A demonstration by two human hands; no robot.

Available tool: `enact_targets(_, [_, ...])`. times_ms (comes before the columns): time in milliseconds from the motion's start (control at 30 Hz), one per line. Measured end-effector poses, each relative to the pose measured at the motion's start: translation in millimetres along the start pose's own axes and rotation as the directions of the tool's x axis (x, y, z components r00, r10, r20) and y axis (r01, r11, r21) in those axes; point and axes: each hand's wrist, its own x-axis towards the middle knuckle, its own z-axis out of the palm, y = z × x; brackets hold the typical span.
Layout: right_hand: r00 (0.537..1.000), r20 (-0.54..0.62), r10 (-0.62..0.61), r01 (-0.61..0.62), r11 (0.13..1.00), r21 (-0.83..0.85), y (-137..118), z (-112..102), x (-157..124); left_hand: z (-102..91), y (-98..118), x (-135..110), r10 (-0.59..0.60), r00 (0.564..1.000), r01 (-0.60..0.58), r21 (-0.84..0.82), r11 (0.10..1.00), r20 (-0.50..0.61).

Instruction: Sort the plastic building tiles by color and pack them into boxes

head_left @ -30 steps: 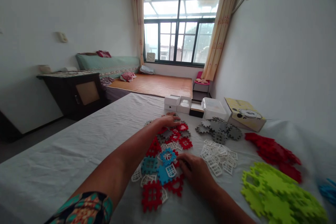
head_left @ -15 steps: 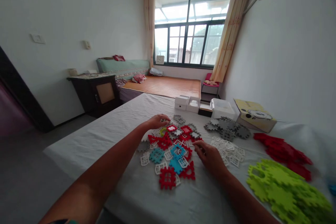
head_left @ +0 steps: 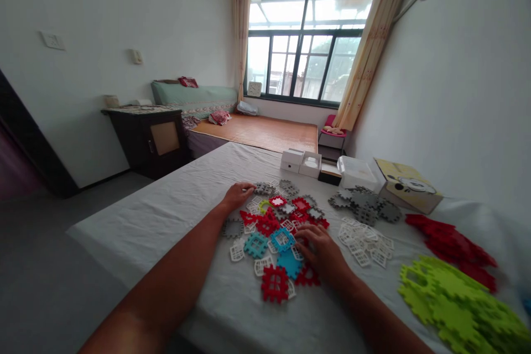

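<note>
Mixed tile pile (head_left: 267,225): spread on the cloth-covered table (head_left: 174,204), between both hands.
Right hand (head_left: 321,243): laid over the pile's right edge, fingers slightly apart, no grip seen.
Left hand (head_left: 238,194): set by grey tiles (head_left: 263,188); grip can't be told, tbh.
White lattice pieces (head_left: 238,250): could get snagged if overlapping tiles are yanked.

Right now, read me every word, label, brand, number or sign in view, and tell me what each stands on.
No text reads clearly.
Yellow box: any lettering in its print is too blurred to read.
Clock: dial markings too small to read.
White box: a small dark mark on its front, too small to make out.
Plastic pieces: no lettering I can make out.
</note>
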Motion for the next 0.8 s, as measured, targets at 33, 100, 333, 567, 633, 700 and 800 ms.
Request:
enact_targets(33, [1.0, -0.031, 0.003, -0.003, 1.0, -0.003, 0.3, 0.4, 0.8, 1.2, -0.2, 0.5, 0.017, 1.0, -0.017, 0.011, 1.0, 0.002])
enact_targets(100, [0.995, -0.097, 0.006, -0.008, 1.0, -0.024, -0.1, 1.0, 2.3, 3.1, -0.9, 1.3, 0.056, 0.998, -0.056, 0.048, 0.997, 0.001])
enact_targets(333, [0.988, 0.029, -0.153, 0.155, 0.977, -0.149, -16.2, 2.9, 3.5, 6.2, -1.6, 3.4, 0.151, 0.988, -0.15, 0.132, 0.98, 0.004])
enact_targets(567, [0.965, -0.051, -0.256, 0.235, 0.936, -0.261, -26.7, -3.0, 2.4, 3.1, 1.7, 2.7, 0.15, 0.988, -0.153, 0.134, 0.979, 0.03])
enact_targets(633, [0.961, -0.13, -0.244, 0.21, 0.95, -0.231, -26.7, -5.3, 2.5, 1.7, 1.6, 2.8, 0.131, 0.991, -0.134, 0.127, 0.983, 0.032])
enact_targets(700, [0.957, -0.228, -0.18, 0.147, 0.977, -0.156, -24.6, -9.3, 2.5, 0.2, 0.6, 3.7, 0.11, 0.993, -0.113, 0.112, 0.987, 0.036])
enact_targets(800, [0.935, -0.354, -0.003, 0.004, 1.0, 0.003, -17.9, -24.2, -1.1, -2.4, -1.5, 5.8, 0.097, 0.994, -0.1, 0.082, 0.992, 0.051])
